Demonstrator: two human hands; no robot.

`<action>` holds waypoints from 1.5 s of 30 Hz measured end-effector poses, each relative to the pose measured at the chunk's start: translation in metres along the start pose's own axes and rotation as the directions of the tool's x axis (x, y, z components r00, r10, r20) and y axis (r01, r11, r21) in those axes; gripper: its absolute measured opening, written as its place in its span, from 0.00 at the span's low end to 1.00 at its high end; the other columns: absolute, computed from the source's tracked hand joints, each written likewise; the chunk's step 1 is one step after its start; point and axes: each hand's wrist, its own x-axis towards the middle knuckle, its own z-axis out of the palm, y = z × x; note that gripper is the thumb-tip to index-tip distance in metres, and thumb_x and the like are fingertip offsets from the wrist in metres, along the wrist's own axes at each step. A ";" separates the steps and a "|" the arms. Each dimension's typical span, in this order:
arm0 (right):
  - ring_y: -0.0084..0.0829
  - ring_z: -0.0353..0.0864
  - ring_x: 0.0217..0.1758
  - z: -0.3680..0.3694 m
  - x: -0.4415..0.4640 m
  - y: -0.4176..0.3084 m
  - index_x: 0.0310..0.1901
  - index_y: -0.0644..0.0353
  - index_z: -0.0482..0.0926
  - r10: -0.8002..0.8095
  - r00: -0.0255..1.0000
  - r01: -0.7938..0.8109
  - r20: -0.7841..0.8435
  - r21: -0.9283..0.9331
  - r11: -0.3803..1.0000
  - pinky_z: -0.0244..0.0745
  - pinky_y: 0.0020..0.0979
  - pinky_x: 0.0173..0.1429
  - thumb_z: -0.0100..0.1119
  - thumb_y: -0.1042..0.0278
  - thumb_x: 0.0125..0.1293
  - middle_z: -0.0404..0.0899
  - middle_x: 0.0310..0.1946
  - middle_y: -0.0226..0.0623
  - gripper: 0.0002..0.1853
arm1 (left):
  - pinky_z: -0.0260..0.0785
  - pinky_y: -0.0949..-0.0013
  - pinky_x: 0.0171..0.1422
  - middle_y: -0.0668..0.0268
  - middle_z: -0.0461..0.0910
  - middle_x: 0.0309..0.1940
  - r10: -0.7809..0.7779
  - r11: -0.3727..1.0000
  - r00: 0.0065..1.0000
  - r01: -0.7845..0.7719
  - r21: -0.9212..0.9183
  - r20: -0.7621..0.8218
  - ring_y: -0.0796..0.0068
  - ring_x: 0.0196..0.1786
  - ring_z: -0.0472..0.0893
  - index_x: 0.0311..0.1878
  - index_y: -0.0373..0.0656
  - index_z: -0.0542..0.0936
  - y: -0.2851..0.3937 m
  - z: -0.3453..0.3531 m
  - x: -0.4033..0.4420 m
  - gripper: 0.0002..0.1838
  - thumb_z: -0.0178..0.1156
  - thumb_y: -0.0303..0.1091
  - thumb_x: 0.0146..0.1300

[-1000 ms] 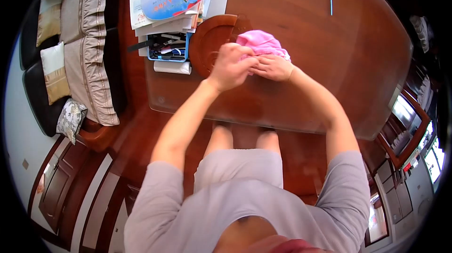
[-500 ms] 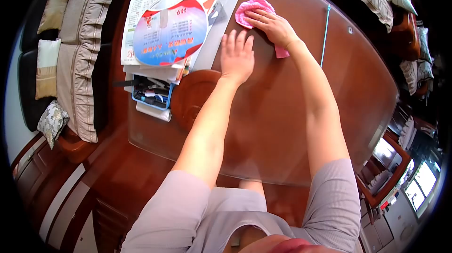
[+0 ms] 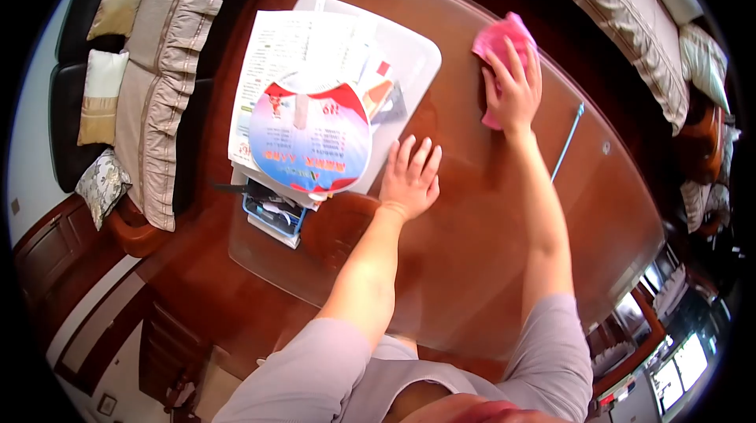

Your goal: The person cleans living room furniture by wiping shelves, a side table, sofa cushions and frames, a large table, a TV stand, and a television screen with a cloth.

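Note:
A pink cloth point(image 3: 508, 33) lies bunched near the far edge of the glass-topped brown table point(image 3: 472, 257). My right hand point(image 3: 516, 96) is on the cloth, its fingers bent over it, and a pink corner hangs out by the thumb side. Flat on the glass, with fingers spread and nothing in it, rests my left hand point(image 3: 411, 183). Just left of that hand is a round, red-and-blue printed fan point(image 3: 311, 143), lying on papers point(image 3: 291, 45) stacked on a pale tray point(image 3: 421, 53).
A blue-rimmed basket point(image 3: 276, 214) of small dark items sits by the papers. A thin light-blue stick point(image 3: 568, 143) lies right of my right forearm. Sofas with cushions point(image 3: 102, 96) flank the table at left and far right.
My right hand has carried the pink cloth to the right, toward the table's far edge. My left hand stays beside the tray, and the view has shifted.

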 end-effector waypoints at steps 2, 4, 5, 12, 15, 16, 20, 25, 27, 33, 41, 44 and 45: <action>0.43 0.71 0.68 0.015 -0.013 -0.010 0.53 0.48 0.84 0.148 0.987 -0.146 0.055 -0.041 0.988 0.70 0.38 0.68 0.61 0.75 0.61 0.80 0.57 0.32 0.18 | 0.51 0.40 0.77 0.61 0.61 0.69 -0.002 1.000 1.000 0.002 -0.005 0.015 0.49 0.73 0.59 0.68 0.51 0.68 0.000 0.000 0.001 0.34 0.61 0.39 0.55; 0.40 0.72 0.67 0.038 -0.005 -0.010 0.52 0.47 0.84 0.182 0.979 -0.185 0.096 0.014 0.983 0.70 0.37 0.68 0.59 0.77 0.60 0.80 0.57 0.31 0.19 | 0.52 0.40 0.76 0.61 0.61 0.69 -0.003 1.000 1.000 0.003 -0.006 0.024 0.49 0.73 0.59 0.68 0.51 0.68 -0.001 0.001 0.000 0.35 0.62 0.39 0.55; 0.39 0.72 0.67 0.052 0.008 -0.012 0.52 0.48 0.84 0.128 0.985 -0.136 0.116 0.067 0.988 0.70 0.37 0.68 0.58 0.78 0.59 0.80 0.57 0.31 0.20 | 0.53 0.41 0.76 0.61 0.61 0.70 -0.005 1.000 1.000 0.005 -0.007 0.024 0.49 0.72 0.59 0.69 0.51 0.67 -0.001 0.001 0.000 0.35 0.62 0.39 0.55; 0.36 0.66 0.72 0.199 0.153 -0.084 0.56 0.46 0.82 -0.453 0.850 0.248 0.270 0.554 0.795 0.67 0.36 0.72 0.55 0.79 0.57 0.78 0.60 0.28 0.25 | 0.55 0.41 0.75 0.63 0.60 0.70 -0.014 0.999 0.998 0.016 -0.047 0.054 0.50 0.71 0.61 0.69 0.53 0.67 -0.004 0.001 0.000 0.36 0.62 0.38 0.54; 0.38 0.66 0.72 0.259 0.182 -0.137 0.56 0.49 0.81 -0.510 0.843 0.354 0.168 0.539 0.764 0.62 0.36 0.75 0.56 0.72 0.58 0.78 0.61 0.27 0.22 | 0.55 0.41 0.75 0.63 0.61 0.68 -0.019 0.999 0.998 0.022 -0.048 0.055 0.50 0.72 0.60 0.64 0.49 0.70 -0.004 0.004 -0.003 0.29 0.60 0.39 0.57; 0.38 0.67 0.71 0.268 0.183 -0.149 0.55 0.50 0.81 -0.536 0.836 0.445 0.116 0.426 0.787 0.60 0.36 0.75 0.57 0.69 0.59 0.78 0.60 0.27 0.20 | 0.55 0.41 0.75 0.62 0.62 0.68 -0.032 0.997 0.999 0.035 -0.067 0.043 0.50 0.72 0.60 0.61 0.49 0.71 -0.003 0.006 -0.005 0.27 0.60 0.38 0.57; 0.37 0.70 0.67 0.244 0.173 -0.138 0.52 0.54 0.82 -0.557 0.813 0.515 0.169 0.237 0.824 0.60 0.35 0.74 0.56 0.64 0.61 0.79 0.56 0.29 0.17 | 0.56 0.41 0.74 0.63 0.62 0.68 -0.039 0.999 0.998 0.041 -0.034 0.058 0.50 0.72 0.61 0.60 0.49 0.73 -0.002 0.008 -0.004 0.26 0.60 0.38 0.56; 0.38 0.70 0.66 0.162 0.117 -0.074 0.62 0.63 0.72 -0.148 0.977 0.129 0.151 0.128 0.983 0.62 0.34 0.72 0.49 0.72 0.68 0.78 0.54 0.43 0.21 | 0.54 0.38 0.74 0.62 0.62 0.69 -0.005 1.000 0.997 0.007 -0.024 0.083 0.46 0.71 0.60 0.68 0.50 0.69 -0.001 0.001 0.000 0.34 0.61 0.39 0.54; 0.42 0.66 0.71 0.127 0.060 -0.033 0.58 0.58 0.78 0.022 0.988 -0.013 0.156 -0.055 0.998 0.61 0.37 0.74 0.52 0.75 0.59 0.74 0.63 0.33 0.24 | 0.53 0.38 0.75 0.61 0.62 0.68 0.002 1.000 0.996 -0.001 -0.012 0.091 0.46 0.71 0.60 0.68 0.49 0.69 -0.001 0.000 0.001 0.34 0.61 0.40 0.55; 0.48 0.66 0.71 -0.027 -0.094 0.062 0.61 0.58 0.76 0.344 0.933 -0.302 0.105 -0.289 0.908 0.62 0.42 0.74 0.52 0.78 0.61 0.75 0.63 0.36 0.24 | 0.52 0.38 0.76 0.61 0.62 0.68 0.030 0.999 0.996 -0.034 0.038 0.081 0.47 0.72 0.59 0.68 0.50 0.69 0.001 0.000 0.002 0.34 0.60 0.40 0.55; 0.41 0.71 0.63 -0.119 -0.124 0.050 0.55 0.57 0.78 0.599 0.800 -0.597 -0.023 -0.122 0.793 0.63 0.41 0.67 0.60 0.69 0.66 0.79 0.55 0.34 0.16 | 0.51 0.38 0.75 0.61 0.63 0.68 0.064 0.997 0.997 -0.066 0.043 0.042 0.47 0.71 0.59 0.68 0.47 0.69 0.003 -0.001 0.003 0.33 0.59 0.37 0.56; 0.35 0.79 0.48 -0.142 -0.170 0.039 0.47 0.60 0.78 0.768 0.640 -0.746 0.019 -0.223 0.627 0.70 0.40 0.56 0.64 0.65 0.64 0.81 0.38 0.35 0.13 | 0.51 0.38 0.75 0.61 0.63 0.68 0.066 0.997 0.997 -0.068 0.048 0.031 0.47 0.71 0.59 0.67 0.47 0.70 0.002 0.000 0.002 0.33 0.59 0.37 0.55; 0.36 0.80 0.43 -0.145 -0.180 0.037 0.47 0.61 0.78 0.832 0.545 -0.814 0.102 -0.173 0.555 0.72 0.39 0.51 0.64 0.66 0.63 0.81 0.36 0.36 0.14 | 0.51 0.39 0.76 0.61 0.63 0.68 0.071 0.996 0.997 -0.072 0.056 0.022 0.47 0.71 0.59 0.67 0.47 0.70 0.002 0.001 0.002 0.33 0.59 0.37 0.55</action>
